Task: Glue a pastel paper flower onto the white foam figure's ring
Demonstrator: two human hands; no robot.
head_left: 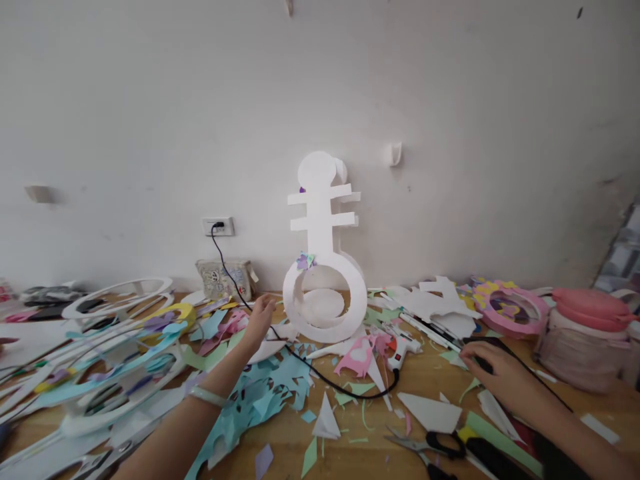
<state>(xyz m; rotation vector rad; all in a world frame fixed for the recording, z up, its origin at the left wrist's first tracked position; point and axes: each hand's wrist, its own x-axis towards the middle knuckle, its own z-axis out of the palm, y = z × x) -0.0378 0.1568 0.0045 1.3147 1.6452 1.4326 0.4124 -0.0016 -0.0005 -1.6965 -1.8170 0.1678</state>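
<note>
Wooden tabletop [370, 463], strewn with paper offcuts, as viewed through the head camera that I follow from afar. Nearest to me lie black-handled scissors [428, 440], blades apart, and, farther left, a lacy sheet of blue paper [265, 387]. Beyond these, the right hand [487, 363] rests low over the table, its fingers partly bent beside a dark, slender item; I cannot tell whether they grip it. The left hand [261, 320] hangs at mid-table with fingers gathered and only slightly parted; whether anything is pinched there I cannot make out. A white glue gun [397, 360] lies between them, touched by neither, its black cord [370, 398] passing by the left hand. Farther back, a white ringed structure [320, 227] stands upright near the wall [150, 133], bearing a small purple cluster [305, 261] on its ring. I judge the step in hand to be a pause or reach among materials, with the structure left free; the next move calls for a clear path past the cord. Behind the pouch [225, 279], a socket [220, 230] holds a plug.
</note>
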